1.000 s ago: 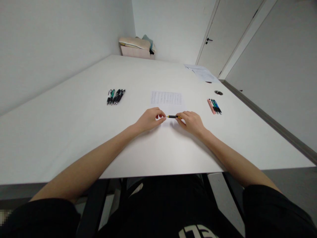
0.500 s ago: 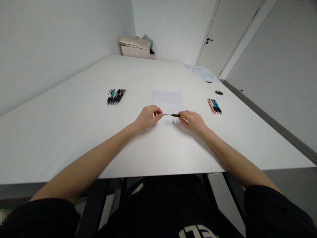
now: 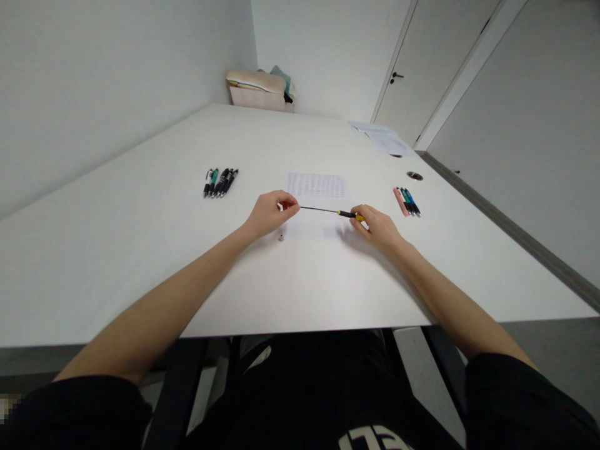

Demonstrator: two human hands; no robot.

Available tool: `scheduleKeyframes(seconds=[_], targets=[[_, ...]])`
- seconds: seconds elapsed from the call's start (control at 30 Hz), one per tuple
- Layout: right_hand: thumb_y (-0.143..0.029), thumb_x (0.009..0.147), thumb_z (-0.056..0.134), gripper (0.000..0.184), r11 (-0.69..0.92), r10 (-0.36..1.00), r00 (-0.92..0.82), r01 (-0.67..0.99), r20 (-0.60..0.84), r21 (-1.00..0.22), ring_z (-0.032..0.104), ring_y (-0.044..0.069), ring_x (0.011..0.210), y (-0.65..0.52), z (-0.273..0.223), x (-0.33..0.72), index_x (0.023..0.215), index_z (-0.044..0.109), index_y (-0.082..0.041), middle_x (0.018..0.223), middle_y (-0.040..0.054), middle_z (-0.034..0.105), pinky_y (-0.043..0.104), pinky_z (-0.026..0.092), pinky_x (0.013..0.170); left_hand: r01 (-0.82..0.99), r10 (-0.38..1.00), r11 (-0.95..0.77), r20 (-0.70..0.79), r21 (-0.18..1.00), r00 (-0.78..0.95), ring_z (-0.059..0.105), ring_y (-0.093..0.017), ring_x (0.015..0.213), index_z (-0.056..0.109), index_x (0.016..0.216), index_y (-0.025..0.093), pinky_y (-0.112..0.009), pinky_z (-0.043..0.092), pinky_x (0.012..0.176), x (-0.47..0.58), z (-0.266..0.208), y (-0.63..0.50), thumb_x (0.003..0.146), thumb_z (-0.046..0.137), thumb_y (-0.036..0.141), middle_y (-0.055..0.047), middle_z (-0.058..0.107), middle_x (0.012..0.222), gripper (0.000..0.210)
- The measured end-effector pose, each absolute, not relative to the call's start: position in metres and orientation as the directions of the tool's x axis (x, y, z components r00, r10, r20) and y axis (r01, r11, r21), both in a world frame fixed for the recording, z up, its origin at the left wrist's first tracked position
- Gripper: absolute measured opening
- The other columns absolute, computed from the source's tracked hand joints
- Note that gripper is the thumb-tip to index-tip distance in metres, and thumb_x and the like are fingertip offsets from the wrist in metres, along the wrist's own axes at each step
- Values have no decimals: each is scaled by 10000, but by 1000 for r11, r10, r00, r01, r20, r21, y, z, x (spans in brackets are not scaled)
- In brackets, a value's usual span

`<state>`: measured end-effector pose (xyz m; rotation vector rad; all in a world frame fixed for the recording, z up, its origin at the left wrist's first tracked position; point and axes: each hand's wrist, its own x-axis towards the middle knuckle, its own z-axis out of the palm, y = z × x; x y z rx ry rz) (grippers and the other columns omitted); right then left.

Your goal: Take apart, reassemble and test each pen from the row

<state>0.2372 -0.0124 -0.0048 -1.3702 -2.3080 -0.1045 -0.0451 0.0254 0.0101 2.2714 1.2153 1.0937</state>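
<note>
My left hand (image 3: pixel 270 214) pinches the end of a thin dark pen refill (image 3: pixel 319 209) between thumb and fingertips. The refill runs sideways into the front of a black and yellow pen barrel (image 3: pixel 345 214). Closed round the yellow rear part of that barrel is my right hand (image 3: pixel 376 226). Both hands are just above a printed sheet of paper (image 3: pixel 316 185) on the white table. A small silvery piece (image 3: pixel 281 237), which looks like a pen tip, rests on the table below my left hand.
Several black, white and green pens (image 3: pixel 220 183) lie side by side on the left. On the right, more pens (image 3: pixel 411 202) lie against a pink strip (image 3: pixel 400 202). Papers (image 3: pixel 384 137) and a round table hole (image 3: pixel 415 176) are farther back. The table's front edge is near my body.
My hands have moved apart, and a longer stretch of refill shows between them. The small silvery piece has come into view on the table as my left hand shifted left and up.
</note>
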Motion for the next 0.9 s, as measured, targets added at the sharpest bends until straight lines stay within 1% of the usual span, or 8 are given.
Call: scheduleKeyframes(seconds=[0.17,0.23,0.33,0.47,0.53,0.6,0.67,0.9], targets=[[-318,826,467,235,463,833,-337,858,438,-221,561,166,725,-7,-5,244,1010,526,-185,825,47,615,266,381,630,533,830,-556,468,638,305,583,-132,679,662,747,150,-243,450,610,-48,9,28,739,580,320,-39,669,759,189],[-303,811,472,211,435,851,-278,848,447,-302,531,150,657,-5,-5,245,962,548,-176,751,29,592,264,370,617,527,837,-543,467,653,284,585,-135,683,663,743,148,-245,454,616,-48,9,29,738,582,330,-42,672,760,199],[-319,788,498,176,374,893,-156,779,422,-503,468,118,573,-3,-5,244,861,574,-178,636,-14,524,254,350,588,516,847,-528,465,674,258,586,-135,678,664,742,148,-245,457,619,-48,8,30,740,583,338,-44,674,755,207],[-404,725,581,229,268,954,-21,494,298,-827,398,85,504,-3,-5,237,748,550,-178,571,-45,446,238,306,506,513,847,-528,458,677,268,581,-128,658,666,748,149,-243,453,614,-45,4,31,743,591,331,-39,674,743,198],[-438,688,623,277,221,973,-7,302,230,-927,354,67,463,-4,-8,232,737,534,-180,545,-60,402,229,268,459,511,847,-530,449,677,284,580,-126,650,666,750,149,-242,450,605,-43,2,29,746,592,333,-38,673,736,199],[-461,657,660,319,185,983,-13,157,185,-970,308,52,430,-4,-10,227,750,539,-180,523,-73,363,223,230,426,504,842,-539,444,675,306,581,-126,651,665,753,151,-240,448,595,-40,1,25,749,591,338,-37,672,734,201],[-471,633,689,350,156,988,-20,79,155,-985,283,41,412,-4,-12,223,763,555,-174,511,-79,349,220,205,410,498,835,-551,445,670,325,582,-126,658,663,755,152,-238,448,591,-36,2,21,752,589,341,-38,670,737,203],[-432,621,718,332,129,992,-12,62,129,-990,299,33,406,-5,-13,222,713,595,-137,484,-76,365,218,195,409,497,805,-592,486,634,340,562,-113,647,650,738,158,-236,443,585,-29,5,10,771,580,338,-34,656,739,196]])
